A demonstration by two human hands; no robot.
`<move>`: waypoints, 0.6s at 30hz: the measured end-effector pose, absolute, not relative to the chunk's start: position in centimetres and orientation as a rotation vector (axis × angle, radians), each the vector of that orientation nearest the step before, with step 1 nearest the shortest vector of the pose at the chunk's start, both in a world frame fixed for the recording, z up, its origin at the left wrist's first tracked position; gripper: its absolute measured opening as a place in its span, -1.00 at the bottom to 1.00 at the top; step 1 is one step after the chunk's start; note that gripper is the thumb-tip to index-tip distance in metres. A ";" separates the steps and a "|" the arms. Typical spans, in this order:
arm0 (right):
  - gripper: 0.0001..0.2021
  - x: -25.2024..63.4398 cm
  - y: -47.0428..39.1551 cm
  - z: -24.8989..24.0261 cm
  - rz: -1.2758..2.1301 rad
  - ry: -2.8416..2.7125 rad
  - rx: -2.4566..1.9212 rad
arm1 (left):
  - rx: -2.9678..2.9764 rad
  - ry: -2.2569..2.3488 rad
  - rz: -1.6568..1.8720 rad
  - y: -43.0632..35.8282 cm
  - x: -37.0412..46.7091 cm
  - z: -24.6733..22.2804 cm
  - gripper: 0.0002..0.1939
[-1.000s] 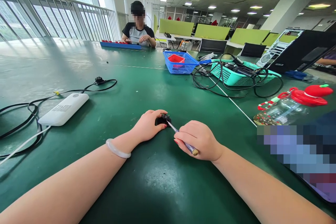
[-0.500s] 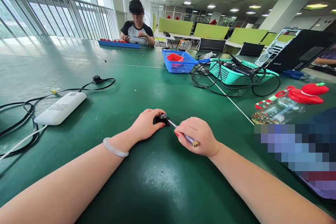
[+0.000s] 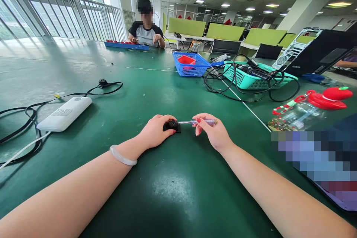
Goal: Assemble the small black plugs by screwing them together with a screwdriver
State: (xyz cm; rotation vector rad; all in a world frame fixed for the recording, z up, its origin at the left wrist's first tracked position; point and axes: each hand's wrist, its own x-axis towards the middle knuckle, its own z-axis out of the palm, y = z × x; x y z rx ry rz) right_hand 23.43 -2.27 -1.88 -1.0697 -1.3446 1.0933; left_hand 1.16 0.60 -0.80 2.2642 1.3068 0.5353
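Note:
On the green table (image 3: 156,200), a small black part (image 3: 174,125) with a rounded, uneven top sits between the thumb and fingers of my left hand (image 3: 153,132), which is closed around its left side. Its exact kind is too small to make out. My right hand (image 3: 214,130) pinches a screwdriver (image 3: 211,122) by its clear, purplish handle. The metal shaft lies nearly level and points left, its tip at the black part's upper right side. A pale bangle (image 3: 122,156) circles my left wrist.
To the left lie a white power strip (image 3: 65,113), black cables and a black plug (image 3: 103,83). Blue basket (image 3: 191,70), teal basket (image 3: 245,80) with tangled cords, and a red-lidded bottle (image 3: 304,113) stand right. Opposite, a person (image 3: 146,26) sits behind a blue tray (image 3: 126,46).
The screwdriver has swung from a slant to nearly level, and my right hand has turned and risen slightly with it. My left hand stays on the black part.

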 end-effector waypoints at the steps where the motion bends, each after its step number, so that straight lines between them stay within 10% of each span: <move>1: -0.66 23.4 -2.1 -2.0 1.142 -1.287 -1.049 | 2.265 1.305 0.534 0.6 1.1 -0.8 -0.67; 18: -0.63 23.7 -1.8 -2.0 1.354 -1.056 -0.963 | 2.263 1.305 0.517 0.6 1.2 -0.9 -0.67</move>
